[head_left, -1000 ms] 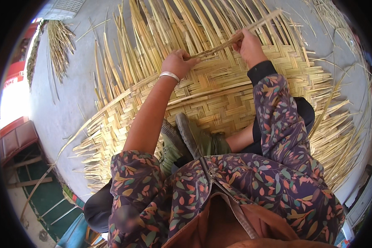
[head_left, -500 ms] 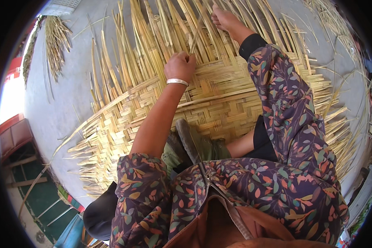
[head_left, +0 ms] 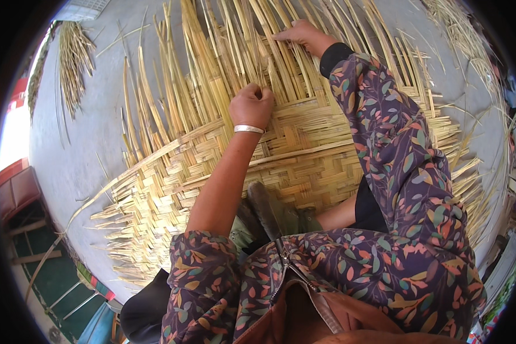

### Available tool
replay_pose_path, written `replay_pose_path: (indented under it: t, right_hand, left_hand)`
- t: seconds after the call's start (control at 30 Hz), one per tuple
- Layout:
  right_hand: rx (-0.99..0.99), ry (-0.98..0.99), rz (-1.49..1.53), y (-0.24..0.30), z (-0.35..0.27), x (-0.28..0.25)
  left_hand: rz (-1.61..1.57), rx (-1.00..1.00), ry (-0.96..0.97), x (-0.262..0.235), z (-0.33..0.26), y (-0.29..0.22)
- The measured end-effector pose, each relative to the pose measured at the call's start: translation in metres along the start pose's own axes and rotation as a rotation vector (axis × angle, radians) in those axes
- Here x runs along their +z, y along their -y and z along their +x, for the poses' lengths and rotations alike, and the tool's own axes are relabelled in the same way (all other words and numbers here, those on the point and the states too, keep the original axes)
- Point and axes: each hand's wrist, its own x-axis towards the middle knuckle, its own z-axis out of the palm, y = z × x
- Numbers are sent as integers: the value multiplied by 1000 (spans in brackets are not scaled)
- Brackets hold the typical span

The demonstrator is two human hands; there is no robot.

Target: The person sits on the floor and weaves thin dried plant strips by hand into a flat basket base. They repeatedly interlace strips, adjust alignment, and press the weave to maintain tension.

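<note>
A partly woven mat (head_left: 309,135) of flat, pale yellow split strips, like cane or reed, lies on the floor under and in front of me. Its loose upright strips (head_left: 212,69) fan out toward the far side. At the edge where weave meets loose strips, my left hand (head_left: 251,107), with a silver bangle on its wrist, is closed around strips; their ends are hidden by the fingers. Farther off and to the right, my right hand (head_left: 305,35) lies over the loose strips with its fingers stretched out leftward, touching them.
A bundle of thin stalks (head_left: 74,57) lies at the far left on the grey floor (head_left: 92,137). More loose stalks (head_left: 464,34) are scattered at the far right. My shoes (head_left: 261,209) rest on the mat's near part. A dark green framed thing (head_left: 63,281) stands at lower left.
My right hand has come down from its raised place and moved left onto the strips, its fingers stretching out. My left hand stays closed near the weave's edge, slightly lower in the picture.
</note>
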Motion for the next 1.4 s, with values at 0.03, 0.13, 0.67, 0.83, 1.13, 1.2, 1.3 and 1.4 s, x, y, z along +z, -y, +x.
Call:
replay_pose_path:
  t: [0.03, 0.13, 0.67, 0.83, 1.13, 1.2, 1.3, 1.4]
  right_hand:
    - [83, -5, -87, 2, 4, -1]
    - [17, 23, 147, -14, 13, -13]
    - [-65, 370, 765, 59, -78, -42]
    - [-36, 391, 815, 60, -84, -46]
    - [-19, -65, 670, -13, -124, -62]
    - [27, -114, 650, -17, -150, -59]
    - [111, -178, 621, -33, -180, -57]
    - [167, -225, 629, -41, -189, -50]
  left_hand:
    - [-7, 0, -1, -1, 1, 0]
    - [-20, 26, -15, 3, 4, 1]
    - [-216, 140, 125, -7, -3, 18]
    - [-162, 155, 262, -10, 5, 20]
    - [-229, 119, 378, -9, 17, 28]
    - [-370, 81, 348, -8, 16, 37]
    - [-552, -16, 405, -7, 21, 41]
    - [-601, -45, 329, -6, 11, 37]
